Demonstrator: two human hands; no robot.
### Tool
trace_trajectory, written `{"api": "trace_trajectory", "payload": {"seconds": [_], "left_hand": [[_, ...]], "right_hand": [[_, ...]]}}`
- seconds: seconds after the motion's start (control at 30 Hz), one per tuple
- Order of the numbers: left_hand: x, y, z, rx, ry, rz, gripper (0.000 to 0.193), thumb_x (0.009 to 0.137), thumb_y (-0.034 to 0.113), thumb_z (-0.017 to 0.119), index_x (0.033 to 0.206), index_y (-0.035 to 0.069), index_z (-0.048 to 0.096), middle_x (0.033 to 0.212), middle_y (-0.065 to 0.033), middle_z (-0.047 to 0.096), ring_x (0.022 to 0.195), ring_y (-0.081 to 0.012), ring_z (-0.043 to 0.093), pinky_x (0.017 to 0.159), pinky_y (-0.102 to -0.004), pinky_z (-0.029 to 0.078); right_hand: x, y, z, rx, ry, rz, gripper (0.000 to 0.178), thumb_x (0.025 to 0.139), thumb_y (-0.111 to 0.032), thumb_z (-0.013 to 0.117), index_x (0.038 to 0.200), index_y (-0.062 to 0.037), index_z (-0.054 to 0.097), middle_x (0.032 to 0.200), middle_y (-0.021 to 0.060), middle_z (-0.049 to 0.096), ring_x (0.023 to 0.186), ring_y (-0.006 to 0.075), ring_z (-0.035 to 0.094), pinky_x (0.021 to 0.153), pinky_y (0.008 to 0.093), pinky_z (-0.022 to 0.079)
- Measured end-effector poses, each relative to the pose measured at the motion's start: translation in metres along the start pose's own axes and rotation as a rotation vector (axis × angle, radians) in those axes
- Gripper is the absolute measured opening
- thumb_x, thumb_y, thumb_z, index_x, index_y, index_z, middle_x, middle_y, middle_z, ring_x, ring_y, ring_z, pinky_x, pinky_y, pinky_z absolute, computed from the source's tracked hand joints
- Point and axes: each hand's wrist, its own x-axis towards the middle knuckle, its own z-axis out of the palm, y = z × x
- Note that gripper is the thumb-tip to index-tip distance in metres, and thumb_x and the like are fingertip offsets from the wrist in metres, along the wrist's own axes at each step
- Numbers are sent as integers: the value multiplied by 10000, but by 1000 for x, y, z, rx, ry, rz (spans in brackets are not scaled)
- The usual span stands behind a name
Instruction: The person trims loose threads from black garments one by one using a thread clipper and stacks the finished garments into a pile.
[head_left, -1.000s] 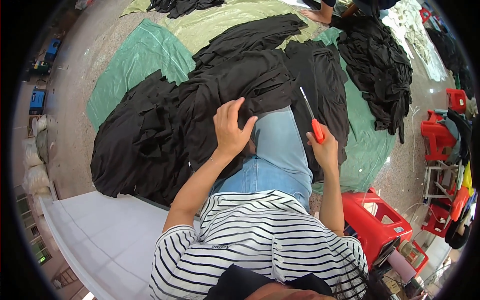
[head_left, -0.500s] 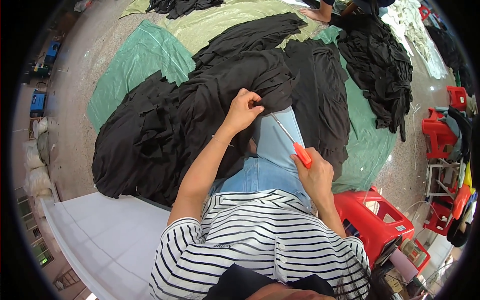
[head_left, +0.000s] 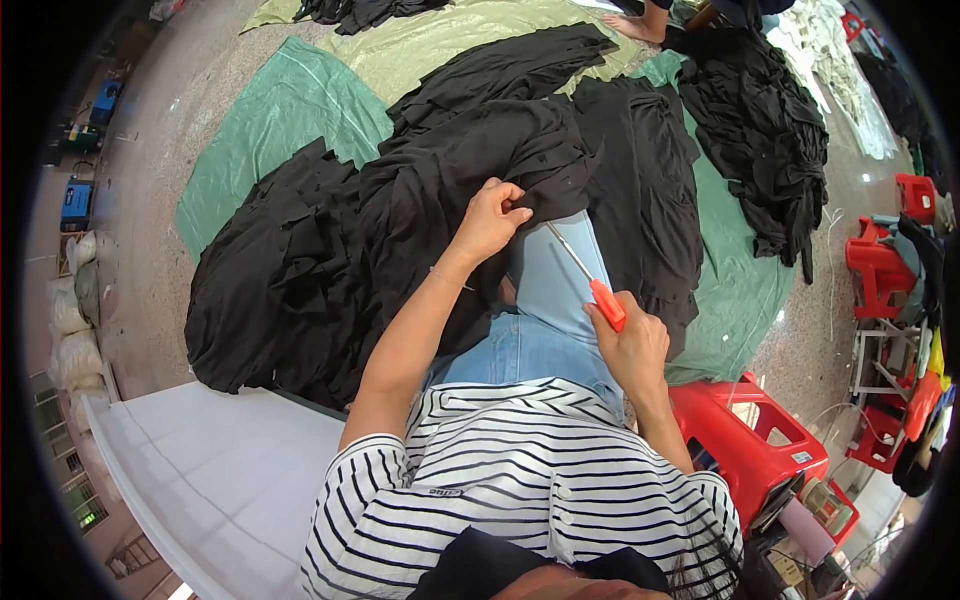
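My right hand (head_left: 635,345) is closed round the red handle of a screwdriver-like tool (head_left: 606,303). Its slim metal shaft points up and left, and the tip meets the lower edge of a black cloth (head_left: 470,160) draped over my lap. At that same edge my left hand (head_left: 490,218) is closed in a pinch, thumb against fingertips, on the black cloth. Just what lies between those fingertips is too small to make out. Below the cloth shows one leg of my light blue jeans (head_left: 560,262).
Heaps of black cloth (head_left: 270,290) surround me on green sheeting (head_left: 285,110). At my right stands a red plastic stool (head_left: 740,430); a white panel (head_left: 220,480) lies at my lower left. Another person's bare foot (head_left: 635,27) shows at the far edge, beside more black cloth (head_left: 755,130).
Both hands keep their grips, and the tool's tip stays at the cloth edge. Only a very slight shift of the hands and the whole view shows.
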Motion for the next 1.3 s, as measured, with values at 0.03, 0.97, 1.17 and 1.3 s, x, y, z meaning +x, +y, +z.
{"api": "trace_trajectory", "payload": {"seconds": [0.03, 0.97, 1.17, 1.3], "left_hand": [[0, -2, 0, -37, -6, -12, 226, 770, 61, 741, 920, -45, 611, 861, -73, 492, 753, -176, 534, 712, -299, 448], [-7, 30, 46, 788, 182, 623, 415, 807, 138, 679, 1201, 37, 595, 1075, -68, 496, 874, -257, 495, 720, -368, 442], [-9, 30, 44, 797, 171, 605, 417, 805, 130, 682, 1203, 39, 594, 1078, -66, 495, 891, -260, 500, 719, -369, 436], [-14, 32, 42, 704, 193, 635, 406, 807, 122, 679, 1193, 32, 591, 1058, -83, 499, 884, -260, 505, 720, -378, 434]], "right_hand": [[0, 1, -1, 17, 2, 12, 331, 859, -364, 706, 863, -47, 611, 641, 184, 629, 583, 403, 621, 518, 458, 469], [27, 25, 1, -5, 82, 107, 391, 843, -408, 712, 862, -27, 628, 583, 212, 603, 582, 425, 620, 513, 483, 467], [29, 20, 0, 19, 111, 127, 382, 842, -407, 715, 886, -36, 634, 582, 206, 604, 586, 423, 623, 520, 478, 470], [23, 22, -5, 87, 89, 158, 343, 849, -377, 716, 938, -54, 642, 638, 188, 632, 636, 410, 640, 569, 461, 482]]}}
